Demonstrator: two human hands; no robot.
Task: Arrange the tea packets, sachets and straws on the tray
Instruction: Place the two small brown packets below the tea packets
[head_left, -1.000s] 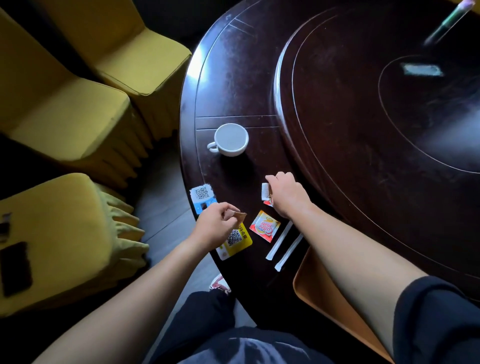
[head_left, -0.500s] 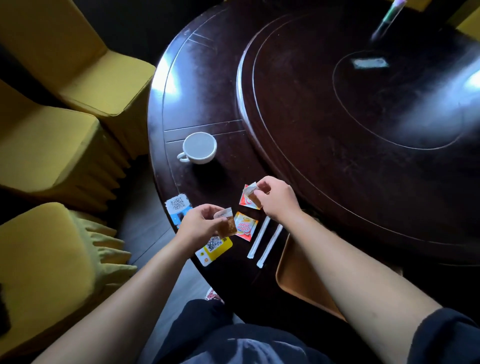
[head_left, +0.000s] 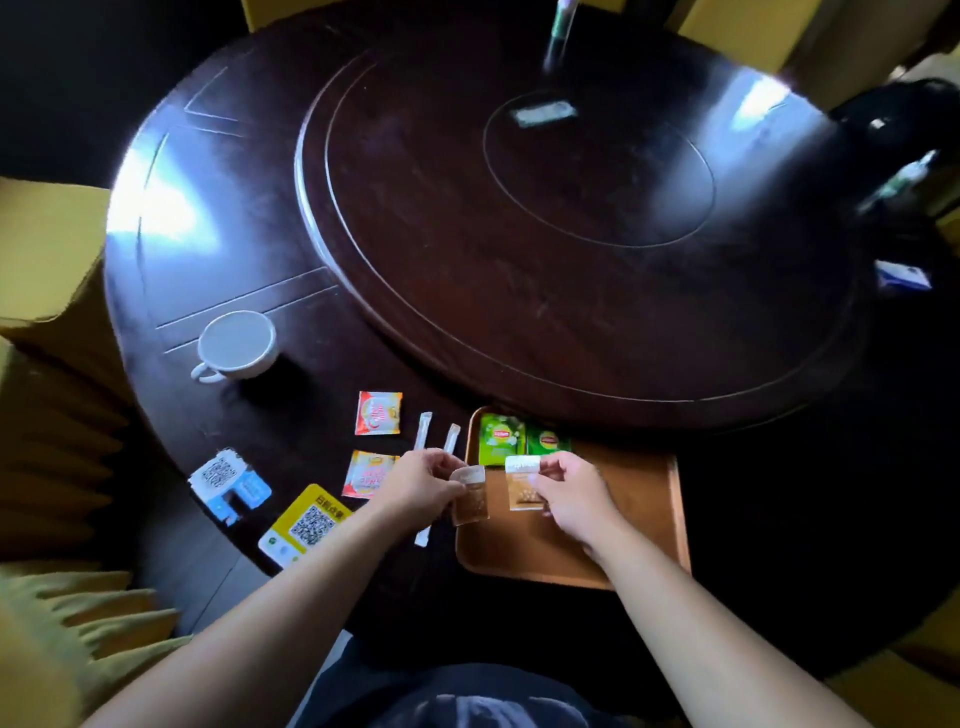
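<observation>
left hand (head_left: 422, 486): small brown sachet (head_left: 470, 494) pinched at near-left rim of orange-brown rectangular tray (head_left: 652, 525) | right hand (head_left: 570, 496): second brown sachet (head_left: 524, 483) gripped over tray | two green tea packets (head_left: 500, 439) laid in far-left tray corner

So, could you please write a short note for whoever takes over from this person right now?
Left hand: holds a brown sachet at the tray's left edge.
Right hand: holds a second brown sachet above the tray.
Done: two green tea packets lie in the tray's far left corner.
Left: set down both brown sachets, then bring over the two orange packets and the two white straws, all on the table left of the tray.
The white cup and the code cards are not part of the job.
</observation>
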